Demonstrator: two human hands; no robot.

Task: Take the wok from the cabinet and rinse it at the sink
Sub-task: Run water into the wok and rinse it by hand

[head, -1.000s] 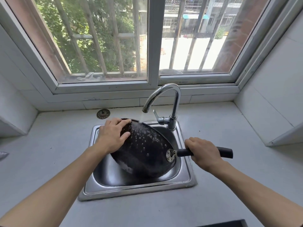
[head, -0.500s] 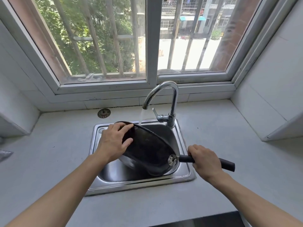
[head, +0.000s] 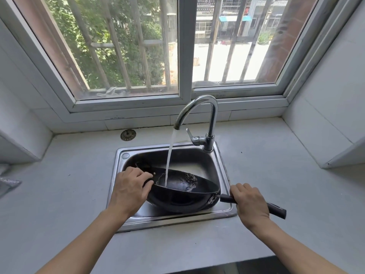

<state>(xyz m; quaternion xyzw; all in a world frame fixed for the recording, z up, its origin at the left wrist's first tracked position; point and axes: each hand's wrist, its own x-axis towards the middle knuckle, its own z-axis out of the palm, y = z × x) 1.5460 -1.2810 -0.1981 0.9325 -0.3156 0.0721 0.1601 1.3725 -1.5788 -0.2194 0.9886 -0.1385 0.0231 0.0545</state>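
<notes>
A black wok [head: 177, 196] sits mouth-up over the steel sink [head: 223, 175], roughly level. Water pours from the curved chrome tap [head: 205, 107] into its bowl, and a little pools at the bottom. My left hand [head: 128, 186] grips the wok's left rim, thumb inside the edge. My right hand [head: 248, 202] is closed around the long black handle [head: 276, 210], which sticks out to the right over the counter.
A grey counter [head: 276, 155] surrounds the sink. A round metal drain strainer [head: 128, 134] lies behind the sink by the wall. The barred window [head: 183, 56] is straight ahead. White tiled walls close in left and right. Something shiny lies at the far left edge [head: 7, 183].
The wok was tilted with its underside under the stream; both hands have turned it mouth-up and level, so the water now falls inside it.
</notes>
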